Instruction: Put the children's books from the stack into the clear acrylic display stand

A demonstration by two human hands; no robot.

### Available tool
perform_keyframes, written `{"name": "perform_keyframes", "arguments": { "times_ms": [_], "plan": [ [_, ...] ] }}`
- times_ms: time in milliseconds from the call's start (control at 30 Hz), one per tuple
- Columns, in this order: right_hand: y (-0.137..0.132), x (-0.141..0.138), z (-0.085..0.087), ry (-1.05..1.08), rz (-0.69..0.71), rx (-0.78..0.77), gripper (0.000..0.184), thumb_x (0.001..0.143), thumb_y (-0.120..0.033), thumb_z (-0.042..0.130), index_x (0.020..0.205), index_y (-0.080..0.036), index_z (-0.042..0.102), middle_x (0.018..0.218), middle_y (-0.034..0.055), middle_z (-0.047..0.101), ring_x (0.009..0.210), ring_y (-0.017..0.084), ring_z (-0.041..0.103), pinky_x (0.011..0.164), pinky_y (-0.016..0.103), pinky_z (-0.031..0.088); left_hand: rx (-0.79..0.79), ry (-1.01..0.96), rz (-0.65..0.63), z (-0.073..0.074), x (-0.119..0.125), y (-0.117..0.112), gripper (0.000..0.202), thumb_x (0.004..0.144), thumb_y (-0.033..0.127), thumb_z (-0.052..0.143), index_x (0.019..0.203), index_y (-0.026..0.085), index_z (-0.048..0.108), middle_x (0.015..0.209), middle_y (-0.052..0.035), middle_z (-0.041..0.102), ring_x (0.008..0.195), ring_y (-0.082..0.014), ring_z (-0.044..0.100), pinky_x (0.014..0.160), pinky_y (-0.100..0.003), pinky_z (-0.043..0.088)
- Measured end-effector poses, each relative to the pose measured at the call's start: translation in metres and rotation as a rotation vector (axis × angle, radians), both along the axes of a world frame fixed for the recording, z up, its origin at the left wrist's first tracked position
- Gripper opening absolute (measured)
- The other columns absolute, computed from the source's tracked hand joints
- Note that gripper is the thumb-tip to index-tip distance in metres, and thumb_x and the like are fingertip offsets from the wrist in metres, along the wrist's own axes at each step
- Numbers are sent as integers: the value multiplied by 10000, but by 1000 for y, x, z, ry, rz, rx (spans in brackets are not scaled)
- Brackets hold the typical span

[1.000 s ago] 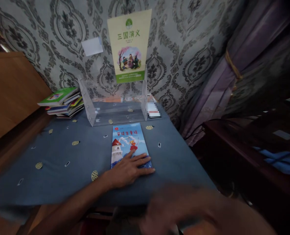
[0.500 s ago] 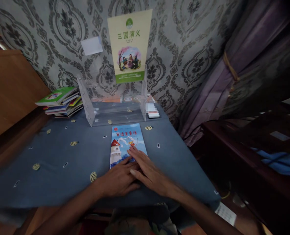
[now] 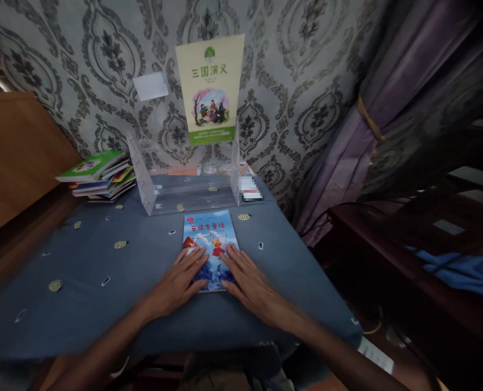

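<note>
A thin blue picture-cover book (image 3: 213, 237) with red Chinese lettering lies flat on the table in front of me. On its left side rests my left hand (image 3: 184, 276), fingers stretched out over the cover. My right hand (image 3: 247, 278) lies the same way on the right side, palm down and open. Blue waves on the cover show between the two hands, which are apart. Behind the book stands a clear acrylic stand (image 3: 192, 203). A cream and green book (image 3: 211, 92) is upright at the top of it.
A messy stack of books (image 3: 98, 174) sits at the table's back left, beside a brown wooden panel (image 3: 21, 157). Right of the stand lies a small white item (image 3: 250, 187), partly blurred out. A dark red piece of furniture (image 3: 359, 255) with a blue cloth (image 3: 461, 271) is at right.
My hands were overlapped on the lower part of the book; now they are spread apart, one on each side. The view has tilted slightly upward.
</note>
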State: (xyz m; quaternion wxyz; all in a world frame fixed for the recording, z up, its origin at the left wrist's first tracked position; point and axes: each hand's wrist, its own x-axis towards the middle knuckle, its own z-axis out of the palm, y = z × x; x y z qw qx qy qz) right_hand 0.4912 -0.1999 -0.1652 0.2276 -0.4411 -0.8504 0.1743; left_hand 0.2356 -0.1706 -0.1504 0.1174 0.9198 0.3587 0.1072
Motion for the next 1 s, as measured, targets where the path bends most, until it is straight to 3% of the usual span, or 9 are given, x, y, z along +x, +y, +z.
{"name": "perform_keyframes", "arguments": {
  "times_ms": [267,400,600,1000],
  "plan": [
    [33,9,0,-46,-17,-62,657,994,-526,439,1546,-188,329,1617,171,260,1508,316,189,1195,565,283,-7,-29,77,-13,0,27,648,1001,544,407,1558,246,264,1640,-121,203,1527,-262,120,1220,-526,208],
    [43,14,4,-52,-24,-123,716,974,-558,461,1540,-137,337,1626,191,211,1515,317,156,1210,536,250,-7,-80,233,-23,1,38,681,984,583,406,1539,204,303,1641,-170,181,1523,-303,127,1203,-539,236],
    [49,15,-2,-50,-61,-102,699,976,-553,448,1534,-143,355,1627,179,223,1516,321,165,1208,541,250,66,-181,408,-37,5,47,676,961,584,450,1519,222,326,1594,-188,314,1501,-359,218,1168,-600,267],
    [75,8,-2,-75,-100,-52,660,975,-532,442,1518,-162,382,1611,167,294,1498,337,241,1201,556,256,81,-122,439,-35,8,55,664,961,597,422,1492,204,354,1555,-200,378,1474,-360,294,1156,-598,263]
  ]
}}
